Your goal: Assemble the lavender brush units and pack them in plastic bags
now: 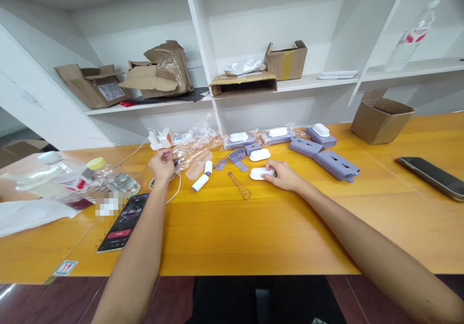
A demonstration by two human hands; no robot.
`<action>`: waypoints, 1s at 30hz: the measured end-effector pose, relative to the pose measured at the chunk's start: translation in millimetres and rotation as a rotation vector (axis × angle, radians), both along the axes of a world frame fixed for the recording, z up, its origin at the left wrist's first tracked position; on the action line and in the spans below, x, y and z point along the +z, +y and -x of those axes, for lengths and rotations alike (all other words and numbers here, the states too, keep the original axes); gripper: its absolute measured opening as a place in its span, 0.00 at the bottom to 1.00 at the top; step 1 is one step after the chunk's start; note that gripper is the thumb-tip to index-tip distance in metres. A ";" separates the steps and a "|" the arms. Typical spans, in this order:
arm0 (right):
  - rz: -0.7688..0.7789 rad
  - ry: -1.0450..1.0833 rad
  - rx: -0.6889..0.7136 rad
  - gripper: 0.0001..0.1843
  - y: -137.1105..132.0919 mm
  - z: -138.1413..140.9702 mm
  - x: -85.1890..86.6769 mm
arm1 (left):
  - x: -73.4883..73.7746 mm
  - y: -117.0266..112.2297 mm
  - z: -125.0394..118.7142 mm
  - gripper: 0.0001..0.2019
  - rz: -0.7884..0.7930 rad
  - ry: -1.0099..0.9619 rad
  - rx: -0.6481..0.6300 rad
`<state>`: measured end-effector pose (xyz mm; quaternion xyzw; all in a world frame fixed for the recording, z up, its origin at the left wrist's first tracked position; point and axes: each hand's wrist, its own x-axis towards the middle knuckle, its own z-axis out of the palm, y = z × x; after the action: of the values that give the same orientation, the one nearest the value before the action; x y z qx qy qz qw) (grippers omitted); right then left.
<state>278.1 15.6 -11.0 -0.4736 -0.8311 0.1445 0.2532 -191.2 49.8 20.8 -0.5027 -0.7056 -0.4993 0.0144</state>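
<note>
My left hand (162,165) is closed in a pinch on the edge of a clear plastic bag (195,145) that lies crumpled on the yellow table (253,232). My right hand (284,175) rests on the table with its fingers closed on a white oval plastic piece (258,173). A metal spring (239,184) lies just left of that piece. Two small white cylinders (200,183) and a pinkish clear piece (197,165) lie between my hands. A second white oval piece (260,154) and small purple parts (237,156) sit just behind.
Purple slotted housings (335,163) and bagged purple sets (239,140) lie at the back right. A phone (121,223) lies near my left forearm, another phone (433,176) at far right. Bottles (108,176) stand at left, a cardboard box (382,119) back right. White shelves hold torn boxes.
</note>
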 end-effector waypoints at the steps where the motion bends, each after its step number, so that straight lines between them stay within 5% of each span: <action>1: -0.002 0.000 0.000 0.13 0.6 -0.2 -0.7 | -0.2 -1.9 -2.2 0.13 0.048 0.040 -0.019; 4: -0.001 0.005 0.001 0.12 2.1 -0.9 -2.2 | 3.7 -7.8 -14.7 0.16 0.109 0.195 -0.024; 8: 0.005 0.016 0.016 0.12 2.8 -2.8 -2.6 | 16.4 -16.8 -52.7 0.19 -0.019 0.388 -0.010; 12: 0.022 0.047 0.030 0.17 2.7 -5.4 -1.8 | 26.4 -35.9 -112.9 0.18 -0.006 0.501 -0.396; 16: 0.028 0.027 0.062 0.20 1.4 -8.1 3.0 | 27.2 -64.7 -166.3 0.18 0.256 0.614 -0.906; 21: 0.098 -0.005 0.173 0.20 -1.4 -29.3 25.2 | 23.0 -84.2 -189.5 0.19 0.420 0.662 -1.026; 23: 0.001 -0.084 -0.014 0.22 -0.1 -51.4 37.0 | 22.0 -84.7 -189.3 0.19 0.442 0.673 -1.050; 26: -0.055 -0.267 -0.502 0.26 5.4 -95.4 49.3 | 20.9 -81.8 -187.2 0.20 0.460 0.667 -1.048; 28: 0.065 -0.346 -0.685 0.29 9.6 -122.8 52.5 | 19.6 -79.3 -186.4 0.19 0.453 0.684 -1.008; 30: 0.263 -0.374 -0.712 0.30 12.0 -141.4 54.7 | 17.8 -77.2 -186.1 0.19 0.448 0.716 -0.969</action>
<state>419.5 27.5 43.7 -0.7775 -0.6217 0.0644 0.0694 -5.1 -27.4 38.5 -0.8908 -0.4373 -0.0908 -0.0833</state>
